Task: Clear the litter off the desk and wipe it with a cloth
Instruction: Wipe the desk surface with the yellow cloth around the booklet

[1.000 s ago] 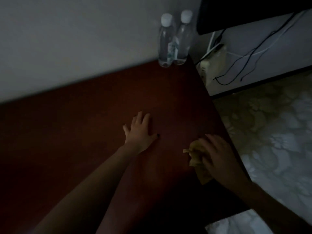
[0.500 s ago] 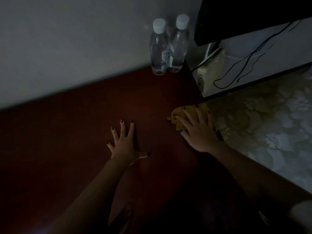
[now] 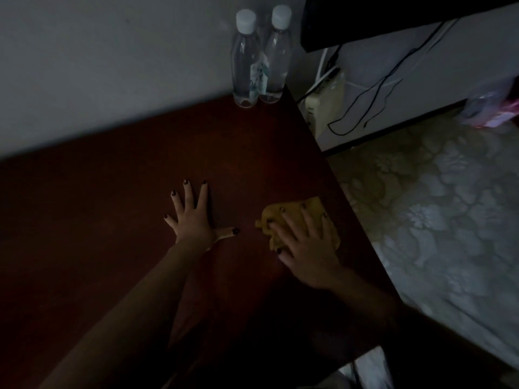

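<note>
Left hand (image 3: 192,220) is flat on the worktop (image 3: 98,220), fingers splayed, holding nothing, probably just bracing. Right hand (image 3: 304,248) is spread palm-down on a crumpled yellow cloth (image 3: 292,213), pressing it onto the wood rather than clamping it; fingers lie over the top and the cloth sticks out past the fingertips on the far and left sides. The cloth sits near the worktop's right edge, roughly level with the left hand and well apart from it. Progress call: no litter visible on the lit part of the surface, so the clearing step looks done and this is the wipe phase. Can't judge how much has been wiped, because the light is poor and no damp streaks show. The near area under the forearms is too dark to read. Likely left: the far strip along the wall and the left stretch. Obstacles: two clear water bottles (image 3: 259,54) with white caps stand upright, touching each other, in the far right corner against the wall; wiping that corner means going around or lifting them, and they look easy to tip. Off the worktop on the right: a dark screen (image 3: 393,15) overhead, a pale box (image 3: 327,106) with dark cables (image 3: 373,91) trailing from it, patterned floor (image 3: 435,206). None of it blocks the wipe.
</note>
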### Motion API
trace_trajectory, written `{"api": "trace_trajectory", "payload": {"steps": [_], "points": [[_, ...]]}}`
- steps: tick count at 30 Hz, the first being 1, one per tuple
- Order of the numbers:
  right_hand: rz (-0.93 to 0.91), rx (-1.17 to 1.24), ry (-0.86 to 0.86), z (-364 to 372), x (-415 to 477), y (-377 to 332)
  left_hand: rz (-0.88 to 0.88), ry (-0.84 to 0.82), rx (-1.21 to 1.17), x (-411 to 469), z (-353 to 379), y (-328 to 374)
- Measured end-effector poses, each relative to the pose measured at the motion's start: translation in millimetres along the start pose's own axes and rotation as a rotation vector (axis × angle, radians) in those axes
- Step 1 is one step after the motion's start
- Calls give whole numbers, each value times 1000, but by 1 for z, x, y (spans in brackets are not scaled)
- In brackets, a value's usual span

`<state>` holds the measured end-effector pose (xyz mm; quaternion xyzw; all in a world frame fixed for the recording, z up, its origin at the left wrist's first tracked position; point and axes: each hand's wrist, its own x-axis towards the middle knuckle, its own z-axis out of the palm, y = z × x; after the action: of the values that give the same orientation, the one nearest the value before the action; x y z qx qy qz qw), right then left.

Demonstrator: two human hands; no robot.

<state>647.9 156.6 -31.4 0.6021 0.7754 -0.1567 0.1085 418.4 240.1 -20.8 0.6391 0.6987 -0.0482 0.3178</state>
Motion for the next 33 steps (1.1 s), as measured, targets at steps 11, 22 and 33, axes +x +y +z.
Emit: {"api": "trace_trajectory", "payload": {"steps": [11, 22, 33], "points": [[-121, -39, 71, 32, -66, -27, -252, 132, -30, -67, 14, -93], [270, 101, 32, 22, 10, -19, -181, -89, 22, -92, 10, -132], [-198, -138, -6, 47, -87, -132, -147, -109, -3, -91, 11, -132]]}}
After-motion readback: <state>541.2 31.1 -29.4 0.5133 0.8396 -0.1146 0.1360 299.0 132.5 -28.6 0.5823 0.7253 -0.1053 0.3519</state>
